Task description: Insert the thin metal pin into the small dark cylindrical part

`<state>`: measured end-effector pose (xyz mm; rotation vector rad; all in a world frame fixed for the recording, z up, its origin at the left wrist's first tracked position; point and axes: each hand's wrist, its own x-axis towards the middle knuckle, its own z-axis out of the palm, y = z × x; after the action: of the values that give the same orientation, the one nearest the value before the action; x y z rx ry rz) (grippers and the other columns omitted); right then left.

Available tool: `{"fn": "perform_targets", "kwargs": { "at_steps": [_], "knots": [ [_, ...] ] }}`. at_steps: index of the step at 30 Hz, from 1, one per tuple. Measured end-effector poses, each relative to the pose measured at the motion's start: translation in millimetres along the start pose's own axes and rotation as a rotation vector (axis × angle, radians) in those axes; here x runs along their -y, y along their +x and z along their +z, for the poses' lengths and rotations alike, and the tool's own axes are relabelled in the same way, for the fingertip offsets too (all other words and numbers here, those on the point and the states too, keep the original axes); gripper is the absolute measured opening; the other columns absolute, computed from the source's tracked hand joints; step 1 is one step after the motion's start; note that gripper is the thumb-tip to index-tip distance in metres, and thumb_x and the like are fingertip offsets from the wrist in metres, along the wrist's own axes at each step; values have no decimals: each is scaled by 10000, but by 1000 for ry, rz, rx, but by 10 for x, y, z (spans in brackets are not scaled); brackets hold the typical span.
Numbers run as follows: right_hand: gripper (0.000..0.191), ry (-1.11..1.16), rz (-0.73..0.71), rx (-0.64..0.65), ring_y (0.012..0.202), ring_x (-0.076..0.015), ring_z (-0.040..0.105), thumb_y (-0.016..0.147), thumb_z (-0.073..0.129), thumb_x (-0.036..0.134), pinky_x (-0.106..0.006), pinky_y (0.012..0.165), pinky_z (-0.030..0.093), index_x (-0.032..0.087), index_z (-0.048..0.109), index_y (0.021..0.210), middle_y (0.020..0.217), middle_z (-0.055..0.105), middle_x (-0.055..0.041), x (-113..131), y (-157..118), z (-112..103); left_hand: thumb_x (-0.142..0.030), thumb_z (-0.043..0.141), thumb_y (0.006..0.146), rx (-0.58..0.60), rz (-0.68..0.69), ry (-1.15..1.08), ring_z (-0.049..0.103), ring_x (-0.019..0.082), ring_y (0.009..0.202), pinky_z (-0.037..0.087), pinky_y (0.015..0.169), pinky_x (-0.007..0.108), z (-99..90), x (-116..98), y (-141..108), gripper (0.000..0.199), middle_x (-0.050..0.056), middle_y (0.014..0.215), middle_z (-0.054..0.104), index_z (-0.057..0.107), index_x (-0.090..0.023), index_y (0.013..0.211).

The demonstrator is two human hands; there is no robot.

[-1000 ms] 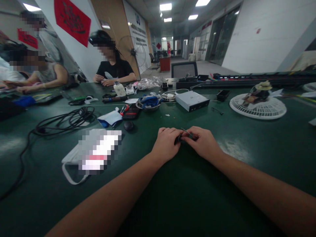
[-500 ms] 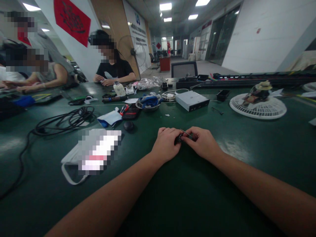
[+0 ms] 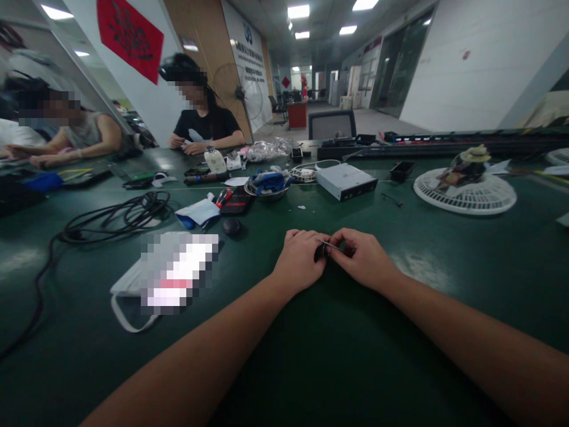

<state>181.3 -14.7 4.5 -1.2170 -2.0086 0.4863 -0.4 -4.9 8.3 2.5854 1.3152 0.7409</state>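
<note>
Green tabletop (image 3: 262,228) spreads below me, with the silver box (image 3: 344,179) as my landmark. On its near side, between my hands, sits a small dark part (image 3: 320,251), mostly hidden. My left hand (image 3: 300,258) curls round it, seemingly pinching it by thumb and forefinger; my right hand (image 3: 367,255) pinches a thin rod (image 3: 331,244) that points toward my left fingers. To do this well, I think I should brace both hands, guide the rod with light fingertip pressure and turn its tip clear of my skin.
</note>
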Motion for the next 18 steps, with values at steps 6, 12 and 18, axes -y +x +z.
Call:
{"fn": "perform_targets", "kwargs": {
  "at_steps": [6,12,18],
  "knots": [
    [41,1,16,18,616,-134,584,865,616,219,-277,598,425,210,653,881,752,676,14,20,5,-12,-159,591,827,9,-13,-8,626,240,1050,366,1006,454,5,0,0,299,33,1086,725,677,-236,1103],
    [44,-5,18,18,624,-134,588,862,618,217,-274,608,423,207,655,883,747,672,17,14,8,-9,-171,577,841,15,-8,5,623,242,1053,380,983,446,20,9,-1,300,41,1084,720,674,-230,1118],
    [39,-2,15,28,609,-135,584,867,612,221,-274,601,419,209,647,880,733,673,17,13,9,-8,-176,582,837,2,-4,2,624,243,1037,385,963,447,41,27,-5,279,35,1081,723,671,-220,1098]
  ]
}}
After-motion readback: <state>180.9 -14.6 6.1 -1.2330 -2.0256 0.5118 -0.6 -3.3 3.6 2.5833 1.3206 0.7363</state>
